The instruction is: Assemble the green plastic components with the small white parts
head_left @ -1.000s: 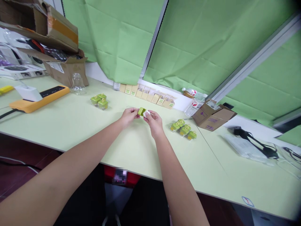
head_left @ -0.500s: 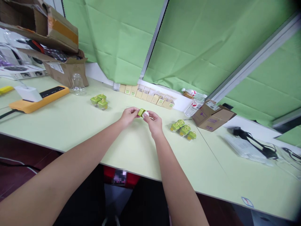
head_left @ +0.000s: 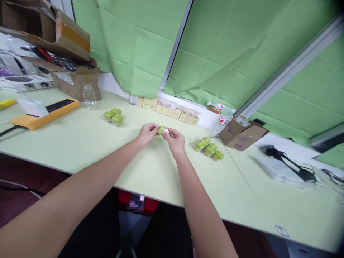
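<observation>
Between my hands, a little above the pale table, is a small green cap with a white piece at its right side. My left hand pinches the green cap between thumb and fingers. The thumb and fingers of my right hand close on the white piece, which sits against or partly inside the cap; how deep I cannot tell. Several small clear containers with green looped lids stand to the right of my right hand. A smaller group of the same green-lidded containers is at the left.
Small cardboard boxes line the back edge. An orange power strip with a white plug, a clear jar and large cartons are at the left. At the right are plastic bottles, a brown box and black straps.
The white piece is closer to the green cap, and less of it shows. My right hand has shifted slightly left; my left hand stays nearly in place.
</observation>
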`<state>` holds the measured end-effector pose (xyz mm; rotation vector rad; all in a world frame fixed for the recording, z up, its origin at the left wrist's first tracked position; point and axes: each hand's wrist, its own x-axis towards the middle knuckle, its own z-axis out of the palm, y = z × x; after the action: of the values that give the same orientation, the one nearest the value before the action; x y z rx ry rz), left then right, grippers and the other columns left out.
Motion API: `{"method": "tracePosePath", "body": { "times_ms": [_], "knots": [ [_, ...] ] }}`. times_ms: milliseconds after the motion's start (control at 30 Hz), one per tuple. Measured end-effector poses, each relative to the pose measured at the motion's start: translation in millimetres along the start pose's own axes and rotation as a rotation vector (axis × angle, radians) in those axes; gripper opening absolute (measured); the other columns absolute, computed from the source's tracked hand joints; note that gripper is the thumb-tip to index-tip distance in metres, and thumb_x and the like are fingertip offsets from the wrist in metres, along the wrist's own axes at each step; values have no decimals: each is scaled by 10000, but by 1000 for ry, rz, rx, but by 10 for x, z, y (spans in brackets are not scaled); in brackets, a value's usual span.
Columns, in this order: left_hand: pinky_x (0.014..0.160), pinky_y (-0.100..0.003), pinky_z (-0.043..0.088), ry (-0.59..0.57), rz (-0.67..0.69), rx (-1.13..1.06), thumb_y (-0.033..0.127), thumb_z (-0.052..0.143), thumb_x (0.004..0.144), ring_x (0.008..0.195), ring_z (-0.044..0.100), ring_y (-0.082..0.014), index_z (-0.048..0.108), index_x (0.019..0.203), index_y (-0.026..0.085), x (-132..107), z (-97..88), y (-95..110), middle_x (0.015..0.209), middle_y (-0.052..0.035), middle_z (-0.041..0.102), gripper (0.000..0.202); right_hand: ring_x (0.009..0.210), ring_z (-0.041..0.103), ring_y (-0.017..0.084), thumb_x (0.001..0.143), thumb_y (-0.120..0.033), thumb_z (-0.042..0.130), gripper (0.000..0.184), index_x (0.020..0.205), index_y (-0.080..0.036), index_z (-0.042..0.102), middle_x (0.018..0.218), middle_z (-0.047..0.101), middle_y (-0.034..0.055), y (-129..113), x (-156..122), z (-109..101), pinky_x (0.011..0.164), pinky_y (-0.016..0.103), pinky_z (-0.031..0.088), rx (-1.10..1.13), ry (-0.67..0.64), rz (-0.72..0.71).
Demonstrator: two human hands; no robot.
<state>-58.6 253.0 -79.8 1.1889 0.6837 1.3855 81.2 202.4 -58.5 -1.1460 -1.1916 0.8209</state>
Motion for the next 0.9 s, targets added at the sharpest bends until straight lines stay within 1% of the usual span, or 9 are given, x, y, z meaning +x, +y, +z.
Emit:
{"method": "tracePosePath", "body": {
  "times_ms": [133,233,333,433,533,767,900],
  "knots": [
    [864,-376,565,15,-25,-27,393,770,726,791,649,-159,689,790,123,-1,14,-5,784,-40,686,288,752,680,164,645,-480,804,507,1032,-199,636,943,731,52,-22,-38,29,739,320,571,-90,63,-41],
    [886,-399,564,17,-52,-55,394,774,729,797,646,-158,683,785,118,-13,28,13,791,-41,682,295,721,676,155,687,-498,765,438,991,-230,601,929,724,29,-59,-82,50,697,288,554,-158,78,-92],
    [903,-412,559,19,-84,-75,385,777,731,791,644,-154,680,782,117,-32,43,39,798,-41,679,290,716,676,155,726,-503,726,365,942,-237,601,954,717,24,-99,-113,59,666,270,537,-200,77,-125],
    [904,-412,558,16,-96,-90,378,779,731,786,645,-153,676,779,119,-41,49,47,798,-37,675,283,727,682,161,754,-491,703,331,949,-236,622,967,717,25,-124,-127,62,669,273,538,-218,74,-146],
    [898,-410,559,15,-99,-92,379,785,724,777,643,-152,669,765,122,-37,43,34,783,-34,670,285,721,685,166,754,-482,705,322,945,-229,647,953,726,27,-120,-130,72,684,285,548,-230,84,-154],
    [876,-405,562,26,-71,-67,388,787,723,737,630,-142,659,750,130,-43,17,-6,748,-23,660,289,740,700,178,775,-492,681,325,945,-215,687,931,742,42,-34,-117,116,696,294,559,-224,92,-170],
    [871,-401,560,17,-74,-67,378,786,726,736,629,-142,661,747,130,-37,14,-10,747,-24,659,278,745,698,177,762,-499,696,322,924,-222,677,925,747,40,-10,-112,118,718,302,561,-229,108,-170]
  ]
}}
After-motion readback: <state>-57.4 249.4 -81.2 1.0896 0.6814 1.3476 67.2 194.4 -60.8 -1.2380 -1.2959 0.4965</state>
